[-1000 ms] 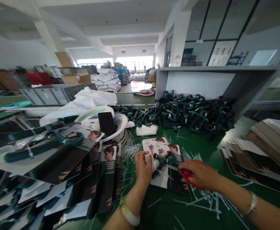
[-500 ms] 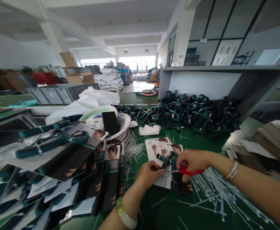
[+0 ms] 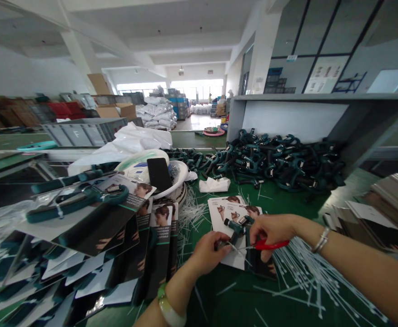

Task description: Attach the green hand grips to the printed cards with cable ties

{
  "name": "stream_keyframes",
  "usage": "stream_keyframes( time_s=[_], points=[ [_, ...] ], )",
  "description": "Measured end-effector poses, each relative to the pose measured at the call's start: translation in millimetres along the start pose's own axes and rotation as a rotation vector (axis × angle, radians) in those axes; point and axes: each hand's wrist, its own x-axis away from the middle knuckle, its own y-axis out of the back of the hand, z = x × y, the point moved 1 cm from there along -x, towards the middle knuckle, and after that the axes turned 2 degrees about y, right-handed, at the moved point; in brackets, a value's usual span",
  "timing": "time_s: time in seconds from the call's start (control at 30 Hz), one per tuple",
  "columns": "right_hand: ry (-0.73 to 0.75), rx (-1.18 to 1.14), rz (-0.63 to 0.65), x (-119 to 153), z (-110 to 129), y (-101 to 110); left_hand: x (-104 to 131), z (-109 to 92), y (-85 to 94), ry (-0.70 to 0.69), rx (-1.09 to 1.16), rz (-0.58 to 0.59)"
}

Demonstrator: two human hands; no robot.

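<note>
My right hand [image 3: 270,229] is closed on red-handled scissors [image 3: 276,245], whose thin metal blades point left. In the fingertips of my left hand [image 3: 208,252] is a thin white cable tie [image 3: 233,249], close to the blades. Both hands are over a printed packaging card [image 3: 232,260] on the green table. A dark teal hand grip strengthener [image 3: 235,225] lies on that card, partly covered by my right hand. Whether the blades touch the tie cannot be made out.
Loose white cable ties [image 3: 303,265] spread right of the card. Stacked cards with grip strengtheners [image 3: 93,213] fill the left. A heap of grip strengtheners [image 3: 274,159] lies at the back, beside a white bowl [image 3: 178,179] and black phone [image 3: 159,175]. More cards [image 3: 390,204] sit right.
My left hand has shifted slightly down and its fingers have turned a little, with the white tie showing more beside them. My right hand keeps the scissors in nearly the same place.
</note>
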Motion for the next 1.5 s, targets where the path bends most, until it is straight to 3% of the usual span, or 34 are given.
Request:
stream_keyframes(
  time_s=[0.17, 0.37, 0.57, 0.7, 1.17, 1.3, 1.5],
  points=[
    [0.066, -0.021, -0.018, -2.7, -5.6, -7.9, 3.4, -13.5, 4.3, 0.0, -0.244, -0.107],
    [0.152, 0.188, -0.132, -5.6, -7.3, -27.3, 3.8, -17.5, -2.9, 0.055, -0.29, -0.082],
    [0.228, 0.14, -0.193, 4.2, -13.2, -34.2, 2.0, -23.2, -7.6, 0.142, -0.366, -0.073],
    [0.222, 0.113, -0.186, 5.9, -16.3, -35.3, 3.9, -26.4, -12.0, 0.111, -0.393, -0.133],
    [0.225, 0.048, -0.169, 3.4, -26.7, -37.5, -1.1, -36.6, 6.9, -0.223, -0.533, 0.126],
    [0.221, 0.038, -0.183, 5.6, -22.3, -36.4, 1.2, -40.8, 4.5, -0.249, -0.575, 0.175],
    [0.222, -0.031, -0.126, 4.8, -19.6, -34.9, 11.9, -48.6, -8.8, -0.171, -0.672, 0.117]
  ],
)
